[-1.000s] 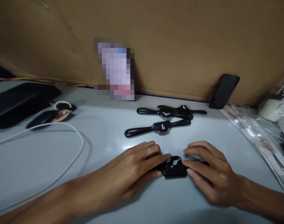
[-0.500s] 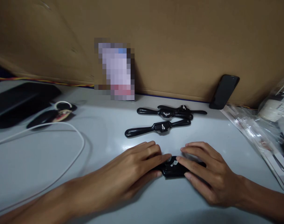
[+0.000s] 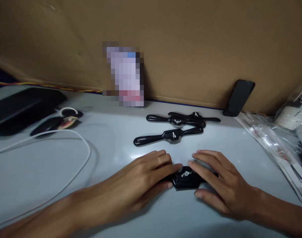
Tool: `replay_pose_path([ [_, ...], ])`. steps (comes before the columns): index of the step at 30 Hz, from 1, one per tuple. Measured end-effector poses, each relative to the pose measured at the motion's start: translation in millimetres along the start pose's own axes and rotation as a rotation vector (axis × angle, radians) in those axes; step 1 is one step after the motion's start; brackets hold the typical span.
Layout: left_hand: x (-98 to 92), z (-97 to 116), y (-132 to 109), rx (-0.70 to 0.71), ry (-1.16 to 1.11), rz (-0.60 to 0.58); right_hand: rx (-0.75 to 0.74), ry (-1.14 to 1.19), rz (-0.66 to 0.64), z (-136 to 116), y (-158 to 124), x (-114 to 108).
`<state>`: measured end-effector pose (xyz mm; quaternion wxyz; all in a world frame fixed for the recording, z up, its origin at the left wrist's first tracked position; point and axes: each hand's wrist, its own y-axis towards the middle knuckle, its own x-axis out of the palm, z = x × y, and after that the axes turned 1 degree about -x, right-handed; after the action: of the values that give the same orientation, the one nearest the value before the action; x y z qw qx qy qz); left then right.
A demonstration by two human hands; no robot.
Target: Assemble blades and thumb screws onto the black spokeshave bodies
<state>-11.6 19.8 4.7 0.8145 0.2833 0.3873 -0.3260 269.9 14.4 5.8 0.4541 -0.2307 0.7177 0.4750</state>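
A black spokeshave [image 3: 185, 179] with a silver wing screw lies on the pale table [image 3: 103, 158] between my hands. My left hand [image 3: 143, 180] lies over its left handle, fingers curled round it. My right hand [image 3: 219, 181] covers the right handle, its index finger reaching onto the wing screw. Both handles are hidden under my hands. Farther back lie more black spokeshaves, one alone [image 3: 168, 135] and two close together [image 3: 183, 119].
A cardboard wall [image 3: 190, 43] closes the back. A black phone [image 3: 239, 97] leans on it. Plastic bags with tools [image 3: 280, 138] lie at the right. At the left are a white cable [image 3: 74, 138], a key ring [image 3: 66, 115] and a dark flat object [image 3: 19, 105].
My right hand has slid left along the spokeshave, and its index finger now rests on the wing screw. My left hand has stayed put.
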Motion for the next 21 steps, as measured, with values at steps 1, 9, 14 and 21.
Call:
replay_pose_path([
  [1, 0.0, 0.1, 0.2, 0.003, -0.004, 0.002, 0.014, 0.024, 0.033, 0.3, -0.3, 0.1],
  [9, 0.2, 0.0, 0.8, -0.004, -0.031, 0.006, -0.055, 0.065, 0.073, -2.1, 0.8, -3.5],
  [14, -0.8, -0.1, 0.8, -0.008, -0.035, -0.020, -0.077, 0.067, 0.033, -1.9, 1.5, -5.1],
  [21, 1.2, -1.2, -0.4, 0.003, -0.029, -0.003, -0.058, 0.095, 0.081, -0.1, 1.4, -4.5],
])
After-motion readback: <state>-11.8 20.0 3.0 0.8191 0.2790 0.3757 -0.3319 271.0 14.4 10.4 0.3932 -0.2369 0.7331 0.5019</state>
